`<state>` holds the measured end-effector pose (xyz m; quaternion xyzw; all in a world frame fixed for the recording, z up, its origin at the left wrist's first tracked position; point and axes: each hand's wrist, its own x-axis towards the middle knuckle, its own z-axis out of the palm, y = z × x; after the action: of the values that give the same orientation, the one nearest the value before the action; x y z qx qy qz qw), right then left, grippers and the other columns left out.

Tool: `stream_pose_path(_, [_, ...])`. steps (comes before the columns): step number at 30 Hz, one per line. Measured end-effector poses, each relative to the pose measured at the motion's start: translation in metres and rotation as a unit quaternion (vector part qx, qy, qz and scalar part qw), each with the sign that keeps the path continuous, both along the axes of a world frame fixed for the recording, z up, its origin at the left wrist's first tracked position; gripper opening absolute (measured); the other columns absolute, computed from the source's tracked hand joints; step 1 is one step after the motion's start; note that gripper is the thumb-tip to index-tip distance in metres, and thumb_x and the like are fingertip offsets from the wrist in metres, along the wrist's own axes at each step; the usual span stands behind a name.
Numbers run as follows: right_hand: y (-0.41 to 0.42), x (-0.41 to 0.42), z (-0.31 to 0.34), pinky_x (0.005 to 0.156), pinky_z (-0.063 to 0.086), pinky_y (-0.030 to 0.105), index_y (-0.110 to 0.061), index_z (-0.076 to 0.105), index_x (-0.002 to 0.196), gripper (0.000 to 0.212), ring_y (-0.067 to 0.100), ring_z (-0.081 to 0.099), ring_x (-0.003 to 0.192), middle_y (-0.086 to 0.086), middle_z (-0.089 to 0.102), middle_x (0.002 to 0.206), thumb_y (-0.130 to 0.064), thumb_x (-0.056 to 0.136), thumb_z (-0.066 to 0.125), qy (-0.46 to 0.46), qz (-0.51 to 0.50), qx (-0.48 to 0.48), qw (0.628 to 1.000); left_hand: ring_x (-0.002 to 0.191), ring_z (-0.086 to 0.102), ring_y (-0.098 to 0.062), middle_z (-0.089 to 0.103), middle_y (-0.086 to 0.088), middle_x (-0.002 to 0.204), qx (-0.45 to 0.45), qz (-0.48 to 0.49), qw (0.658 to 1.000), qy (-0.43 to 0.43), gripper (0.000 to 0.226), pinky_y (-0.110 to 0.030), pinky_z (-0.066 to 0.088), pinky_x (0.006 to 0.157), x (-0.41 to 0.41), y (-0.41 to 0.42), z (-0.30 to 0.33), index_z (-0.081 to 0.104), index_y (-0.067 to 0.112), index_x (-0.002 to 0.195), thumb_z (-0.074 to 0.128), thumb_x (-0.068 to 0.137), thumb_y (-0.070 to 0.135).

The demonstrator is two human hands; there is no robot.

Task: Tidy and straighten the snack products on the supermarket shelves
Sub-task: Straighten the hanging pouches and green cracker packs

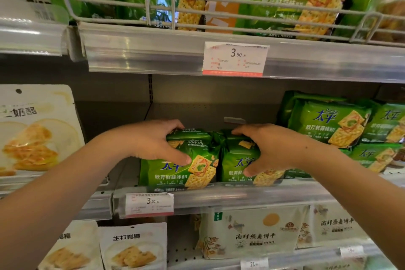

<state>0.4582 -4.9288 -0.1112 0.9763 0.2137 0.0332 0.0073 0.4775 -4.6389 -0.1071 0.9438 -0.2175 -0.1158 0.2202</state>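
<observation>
Two green cracker packs stand side by side at the front of the middle shelf (pixel 219 195). My left hand (pixel 151 140) grips the left green pack (pixel 175 173) from above, fingers over its top and thumb on its front. My right hand (pixel 269 147) grips the right green pack (pixel 238 160) the same way, thumb pressed on its face. Both packs face forward and touch each other. More green packs of the same kind (pixel 333 125) are stacked to the right on this shelf.
Behind the two held packs the shelf is bare back to the rear wall. The upper shelf holds larger green packs (pixel 291 0) behind a wire rail (pixel 153 4). White snack bags (pixel 37 131) hang at left, and pale biscuit bags (pixel 252 234) fill the shelf below.
</observation>
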Motion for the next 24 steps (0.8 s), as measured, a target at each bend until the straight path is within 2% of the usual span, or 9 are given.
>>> stream_pose_path(3, [0.000, 0.000, -0.001, 0.084, 0.043, 0.019, -0.040, 0.026, 0.146, 0.103, 0.011, 0.053, 0.115, -0.012, 0.048, 0.140, -0.061, 0.061, 0.081, 0.002, -0.002, 0.002, 1.000, 0.086, 0.067, -0.002, 0.062, 0.018, 0.109, 0.014, -0.003, 1.000, 0.013, 0.073, -0.026, 0.058, 0.074, -0.001, -0.001, 0.004, 0.043, 0.038, 0.127, 0.078, 0.067, 0.058])
stream_pose_path(6, [0.001, -0.002, 0.000, 0.088, 0.043, 0.020, -0.040, 0.023, 0.147, 0.104, 0.011, 0.051, 0.119, -0.012, 0.044, 0.144, -0.061, 0.063, 0.080, 0.013, -0.005, -0.001, 1.000, 0.095, 0.065, -0.005, 0.060, 0.016, 0.117, 0.043, -0.010, 0.999, -0.001, 0.078, -0.031, 0.056, 0.084, -0.002, -0.002, 0.009, 0.042, 0.034, 0.134, 0.075, 0.069, 0.060])
stream_pose_path(10, [0.004, -0.010, 0.007, 0.107, 0.033, 0.025, -0.039, 0.007, 0.152, 0.113, 0.013, 0.031, 0.140, -0.010, 0.019, 0.160, -0.059, 0.067, 0.079, 0.027, 0.015, -0.021, 0.999, 0.135, 0.039, -0.013, 0.029, 0.009, 0.156, 0.062, -0.032, 0.997, -0.029, 0.116, -0.032, 0.035, 0.112, -0.010, -0.002, 0.015, 0.009, 0.036, 0.153, 0.063, 0.059, 0.076])
stream_pose_path(13, [0.011, -0.025, 0.028, 0.110, 0.019, 0.022, -0.043, 0.006, 0.151, 0.107, 0.010, 0.017, 0.145, -0.013, 0.010, 0.161, -0.063, 0.071, 0.073, 0.000, 0.043, -0.005, 0.999, 0.136, 0.031, -0.006, 0.027, 0.011, 0.156, 0.063, -0.045, 0.983, -0.164, 0.103, -0.020, 0.026, 0.107, -0.030, -0.003, 0.029, 0.015, 0.036, 0.152, 0.053, 0.065, 0.077])
stream_pose_path(15, [0.016, -0.040, 0.051, 0.104, 0.023, 0.017, -0.043, 0.023, 0.149, 0.087, 0.004, 0.031, 0.136, -0.016, 0.030, 0.154, -0.063, 0.077, 0.067, -0.058, 0.080, 0.008, 0.995, 0.119, 0.045, 0.004, 0.049, 0.014, 0.140, 0.056, -0.062, 0.956, -0.281, 0.080, -0.014, 0.035, 0.096, -0.048, -0.004, 0.044, 0.039, 0.036, 0.143, 0.049, 0.072, 0.073])
stream_pose_path(17, [0.020, -0.057, 0.077, 0.097, 0.038, 0.014, -0.040, 0.048, 0.136, 0.060, -0.009, 0.050, 0.114, -0.026, 0.054, 0.129, -0.057, 0.080, 0.066, -0.110, 0.124, 0.053, 0.985, 0.096, 0.058, 0.008, 0.064, 0.021, 0.110, -0.009, -0.093, 0.924, -0.370, 0.056, -0.008, 0.045, 0.077, -0.068, -0.004, 0.061, 0.060, 0.036, 0.123, 0.049, 0.079, 0.068])
stream_pose_path(20, [0.024, -0.076, 0.113, 0.068, 0.055, 0.019, -0.024, 0.074, 0.101, 0.019, -0.001, 0.067, 0.076, -0.017, 0.071, 0.084, -0.035, 0.085, 0.072, -0.189, 0.210, 0.187, 0.941, 0.072, 0.061, 0.002, 0.063, 0.024, 0.081, -0.105, -0.137, 0.845, -0.507, 0.025, -0.007, 0.043, 0.060, -0.092, -0.004, 0.088, 0.069, 0.026, 0.100, 0.057, 0.090, 0.045])
stream_pose_path(22, [0.027, -0.080, 0.136, 0.059, 0.054, 0.025, -0.015, 0.075, 0.088, 0.014, 0.007, 0.065, 0.063, -0.006, 0.070, 0.072, -0.027, 0.086, 0.068, -0.304, 0.234, 0.213, 0.899, 0.074, 0.057, 0.002, 0.062, 0.017, 0.082, -0.096, -0.112, 0.783, -0.605, 0.023, -0.011, 0.043, 0.067, -0.096, -0.003, 0.105, 0.069, 0.019, 0.100, 0.056, 0.090, 0.035])
stream_pose_path(24, [0.033, -0.078, 0.156, 0.061, 0.053, 0.027, -0.013, 0.073, 0.091, 0.016, 0.009, 0.062, 0.066, -0.002, 0.070, 0.078, -0.026, 0.087, 0.065, -0.377, 0.227, 0.206, 0.874, 0.096, 0.058, -0.016, 0.065, -0.002, 0.101, -0.025, -0.036, 0.741, -0.670, 0.036, -0.032, 0.046, 0.084, -0.090, 0.000, 0.119, 0.067, 0.012, 0.111, 0.054, 0.089, 0.038])
